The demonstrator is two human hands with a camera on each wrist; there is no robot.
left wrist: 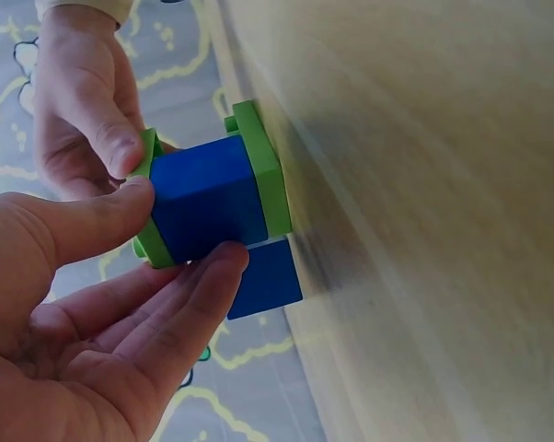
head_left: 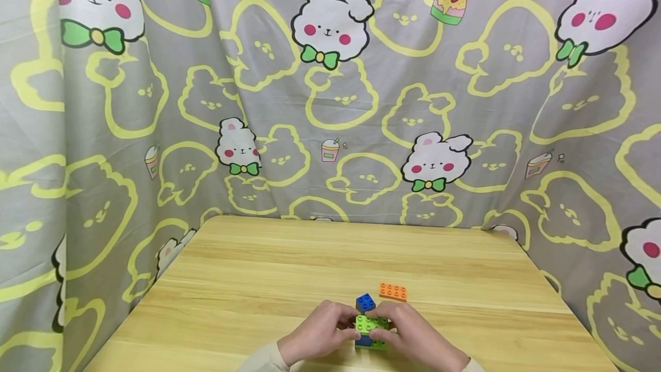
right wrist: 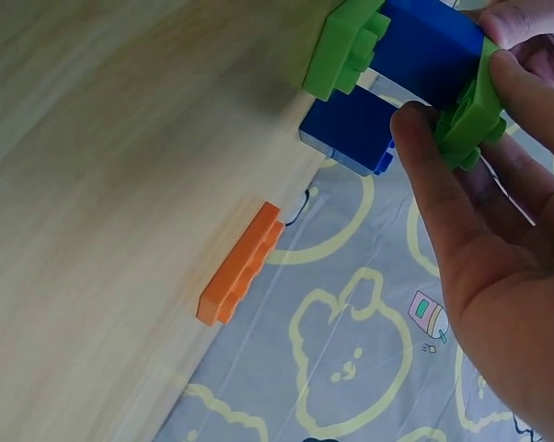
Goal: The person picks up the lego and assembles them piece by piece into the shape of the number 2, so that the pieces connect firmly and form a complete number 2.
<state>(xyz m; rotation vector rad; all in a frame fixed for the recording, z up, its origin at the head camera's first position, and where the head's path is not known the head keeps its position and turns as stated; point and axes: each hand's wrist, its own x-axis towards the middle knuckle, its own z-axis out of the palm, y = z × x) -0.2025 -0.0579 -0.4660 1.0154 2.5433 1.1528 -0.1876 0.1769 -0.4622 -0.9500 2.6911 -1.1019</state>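
Left grip [head_left: 319,329], right grip [head_left: 415,332] — bricks [head_left: 364,325], seemingly joined

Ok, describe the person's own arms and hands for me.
The left hand and right hand are bare, without gloves, and no rings or markings show. Plain, pale cream sleeves stop short of the hands; the upper arms are out of view.

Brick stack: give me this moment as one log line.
stack: green, blue, green | left hand: grips stack | right hand: grips upper green brick | loose: blue brick behind stack, orange brick
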